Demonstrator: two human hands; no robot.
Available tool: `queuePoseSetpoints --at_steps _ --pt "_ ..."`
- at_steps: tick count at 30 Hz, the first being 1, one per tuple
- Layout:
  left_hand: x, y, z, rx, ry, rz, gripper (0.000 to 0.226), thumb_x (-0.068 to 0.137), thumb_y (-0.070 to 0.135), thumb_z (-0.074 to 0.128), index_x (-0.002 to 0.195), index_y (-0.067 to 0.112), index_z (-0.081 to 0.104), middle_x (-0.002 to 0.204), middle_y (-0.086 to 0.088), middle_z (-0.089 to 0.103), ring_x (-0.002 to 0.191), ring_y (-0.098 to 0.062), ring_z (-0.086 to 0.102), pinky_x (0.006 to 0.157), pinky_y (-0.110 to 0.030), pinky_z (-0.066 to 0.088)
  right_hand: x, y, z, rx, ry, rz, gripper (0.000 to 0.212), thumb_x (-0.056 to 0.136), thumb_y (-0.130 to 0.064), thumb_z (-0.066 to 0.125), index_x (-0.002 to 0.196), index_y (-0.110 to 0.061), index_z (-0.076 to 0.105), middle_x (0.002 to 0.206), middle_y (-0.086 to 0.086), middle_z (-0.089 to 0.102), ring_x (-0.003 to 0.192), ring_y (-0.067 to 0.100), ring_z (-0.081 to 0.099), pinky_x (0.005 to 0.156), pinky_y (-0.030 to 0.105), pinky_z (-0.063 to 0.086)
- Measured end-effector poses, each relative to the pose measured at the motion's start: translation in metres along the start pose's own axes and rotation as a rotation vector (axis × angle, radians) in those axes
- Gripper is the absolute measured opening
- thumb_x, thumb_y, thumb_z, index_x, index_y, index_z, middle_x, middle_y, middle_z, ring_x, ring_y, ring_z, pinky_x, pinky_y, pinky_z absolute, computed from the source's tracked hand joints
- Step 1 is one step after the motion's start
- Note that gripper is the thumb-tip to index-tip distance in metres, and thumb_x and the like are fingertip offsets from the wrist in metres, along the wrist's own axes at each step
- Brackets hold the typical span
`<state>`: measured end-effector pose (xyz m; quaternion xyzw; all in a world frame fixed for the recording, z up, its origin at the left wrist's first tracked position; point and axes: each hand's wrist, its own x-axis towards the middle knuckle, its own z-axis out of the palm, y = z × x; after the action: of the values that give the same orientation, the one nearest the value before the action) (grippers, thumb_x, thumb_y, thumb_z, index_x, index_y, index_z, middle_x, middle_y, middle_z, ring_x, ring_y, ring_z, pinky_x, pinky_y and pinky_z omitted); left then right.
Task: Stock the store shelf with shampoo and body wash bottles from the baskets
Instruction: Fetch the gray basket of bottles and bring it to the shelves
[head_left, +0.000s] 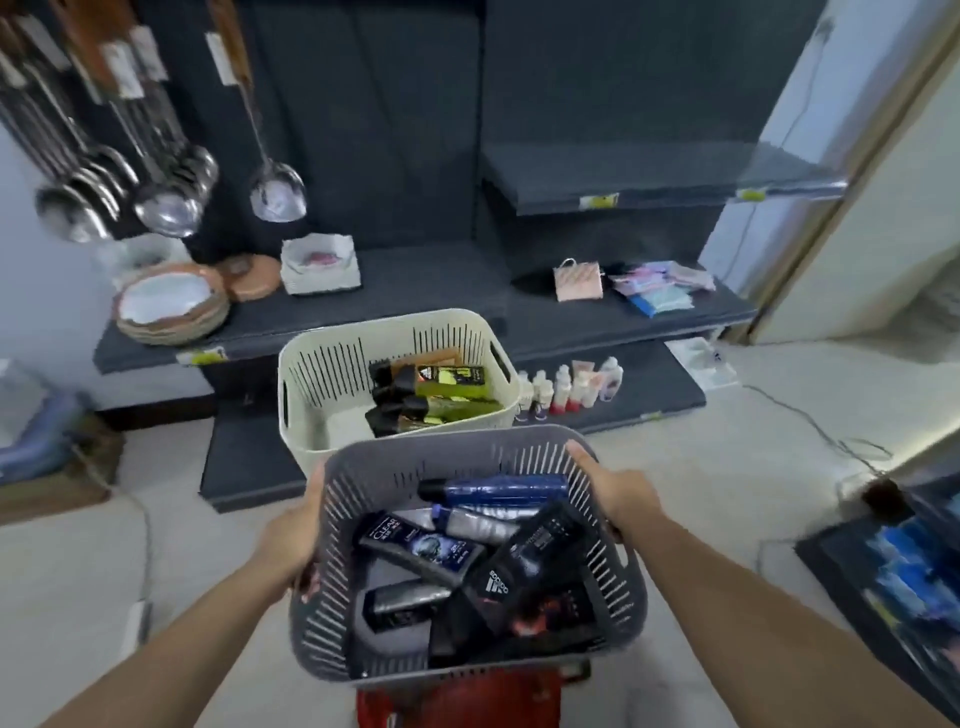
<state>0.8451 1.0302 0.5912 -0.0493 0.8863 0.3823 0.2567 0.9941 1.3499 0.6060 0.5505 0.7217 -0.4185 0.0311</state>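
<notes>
— Who has the grey basket (452, 434)?

— Both hands. The left hand (288, 540) grips its left wall, fingers curled round the lower edge. The right hand (618, 493) clasps its right rim. The basket is held up off the floor.

— What lies in it?

— Dark bottles in a loose pile, all on their sides. A CLEAR bottle (421, 545) lies toward the left wall, with an adidas bottle (519, 566) to its right. A blue bottle (498, 488) lies along the far wall, and a silver tube (483, 525) is just nearer than that.

— And beyond the grey basket?

— Just past its far rim stands a cream basket (384, 325) on the low board of the dark shelf (415, 280). Green bottles (447, 384) lie in its right half. Beyond the grey basket and to the right, small white bottles (566, 387) stand upright in a row on that same board.

— Higher up?

— Farther beyond the grey basket, a shelf board carries plates (166, 306) to the left and packets (660, 291) to the right. Ladles (166, 202) hang above the plates.

— And below?

— A red thing (467, 701) shows beneath the grey basket's near edge. I cannot tell what it is.
</notes>
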Motion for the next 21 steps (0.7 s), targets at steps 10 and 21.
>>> queuePoseSetpoints --at_steps 10,21 --pt "-0.014 -0.013 0.04 -0.175 0.283 -0.353 0.139 0.048 0.105 0.003 0.098 -0.006 0.069 0.093 -0.028 0.069 0.086 -0.04 0.068 0.09 -0.048 0.053 0.067 -0.047 -0.004 -0.087 -0.32 -0.203 0.083 0.062 -0.09 0.05 0.062 -0.007 0.059 0.05 0.007 0.062 0.047 0.022 0.063 0.056 0.033 0.054" --pt "-0.033 0.02 0.031 -0.223 0.408 -0.356 0.104 0.051 0.1 0.019 0.058 0.002 0.054 0.053 -0.015 0.06 0.047 -0.026 0.056 0.052 -0.031 0.047 0.08 -0.056 0.006 -0.095 -0.369 -0.189 0.077 0.069 -0.08 0.057 0.064 -0.003 0.06 0.051 0.01 0.064 0.042 0.024 0.062 0.045 0.024 0.046"
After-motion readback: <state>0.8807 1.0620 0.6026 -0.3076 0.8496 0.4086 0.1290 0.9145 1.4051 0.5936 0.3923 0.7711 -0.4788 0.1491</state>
